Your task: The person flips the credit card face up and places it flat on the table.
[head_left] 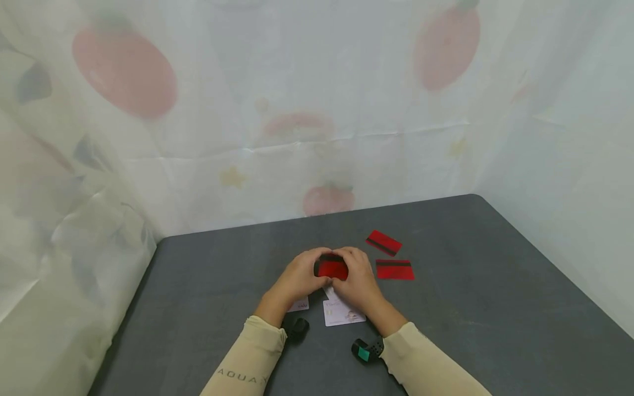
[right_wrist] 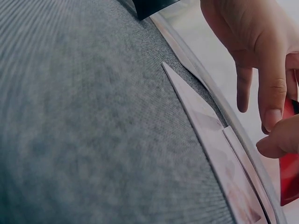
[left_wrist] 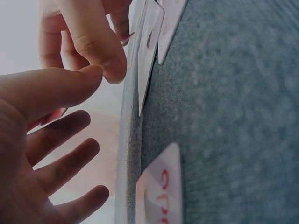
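A red card with a black stripe (head_left: 333, 268) is held up between both hands above the dark table. My left hand (head_left: 298, 273) curves round its left side, and my right hand (head_left: 358, 278) grips from the right. Their thumbs meet at the lower edge. In the left wrist view, the left hand's (left_wrist: 28, 154) other fingers are spread apart. The right wrist view catches only part of the red card (right_wrist: 290, 179) at its edge. Under the hands lie white printed cards: one (head_left: 343, 313) nearly whole, another (head_left: 299, 304) partly hidden by the left hand.
Two more red striped cards, one tilted (head_left: 384, 242) and one straight (head_left: 394, 269), lie to the right of the hands. The grey table (head_left: 475, 308) has a pale curtain with fruit prints (head_left: 297, 165) along its back and sides. Each wrist wears a black strap.
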`<action>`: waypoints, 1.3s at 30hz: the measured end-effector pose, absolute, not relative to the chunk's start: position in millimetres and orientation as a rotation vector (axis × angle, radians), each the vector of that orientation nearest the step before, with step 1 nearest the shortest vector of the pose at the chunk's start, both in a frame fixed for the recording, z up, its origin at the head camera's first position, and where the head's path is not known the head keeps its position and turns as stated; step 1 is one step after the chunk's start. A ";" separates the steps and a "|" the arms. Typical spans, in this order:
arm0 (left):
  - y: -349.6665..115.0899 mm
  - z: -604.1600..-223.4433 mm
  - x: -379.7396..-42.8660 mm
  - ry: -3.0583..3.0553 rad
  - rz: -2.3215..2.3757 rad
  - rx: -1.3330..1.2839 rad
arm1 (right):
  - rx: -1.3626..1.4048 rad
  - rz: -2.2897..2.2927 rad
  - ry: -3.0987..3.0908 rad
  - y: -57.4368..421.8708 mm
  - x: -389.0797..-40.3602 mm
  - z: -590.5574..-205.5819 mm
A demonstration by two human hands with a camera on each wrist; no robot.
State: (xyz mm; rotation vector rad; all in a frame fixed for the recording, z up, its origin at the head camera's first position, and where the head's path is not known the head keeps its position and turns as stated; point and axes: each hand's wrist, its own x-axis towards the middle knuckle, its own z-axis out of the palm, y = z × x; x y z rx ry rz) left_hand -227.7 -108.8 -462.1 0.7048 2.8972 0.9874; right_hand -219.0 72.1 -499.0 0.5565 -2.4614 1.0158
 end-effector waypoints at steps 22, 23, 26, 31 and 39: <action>-110.5 -462.8 -227.2 2.819 1.087 0.641 | 0.497 1.243 -2.359 71.4 -215.5 -492.3; -110.6 -462.6 -227.3 2.816 1.077 0.649 | 0.517 1.270 -2.365 71.5 -214.8 -491.9; -111.1 -462.3 -227.7 2.804 1.054 0.657 | 0.574 1.354 -2.385 72.4 -213.2 -490.9; -111.7 -462.8 -228.3 2.789 1.025 0.656 | 0.596 1.408 -2.429 73.1 -211.9 -490.4; -112.4 -465.3 -229.7 2.737 1.047 0.731 | 0.622 1.414 -2.444 73.5 -211.2 -490.7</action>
